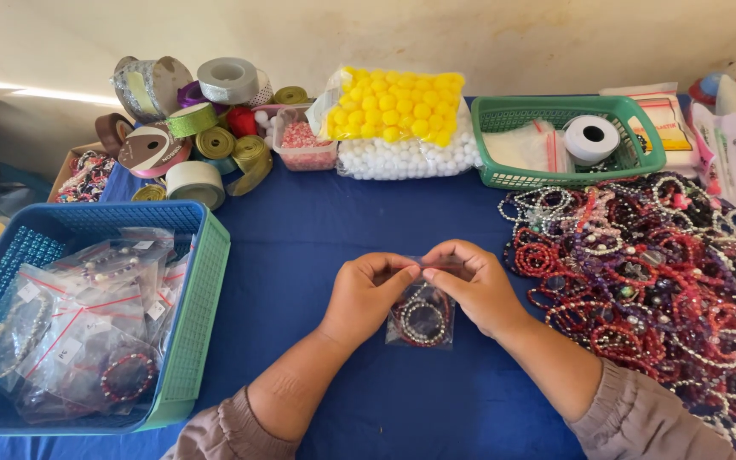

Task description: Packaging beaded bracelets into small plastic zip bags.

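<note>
My left hand (365, 292) and my right hand (470, 285) meet over the middle of the blue tablecloth (317, 221). Both pinch the top edge of a small clear zip bag (422, 319) that hangs between them. Inside the bag lie beaded bracelets, silver and dark. To the right of my right hand spreads a big heap of loose bead bracelets (658, 281) in red, purple, silver and pink.
A blue and green basket (202, 290) at the left holds several bagged bracelets. Ribbon rolls (193, 136) stand at the back left. Bags of yellow and white pom-poms (398, 123) sit at the back centre. A green tray (504, 175) holds a white tape roll (591, 138).
</note>
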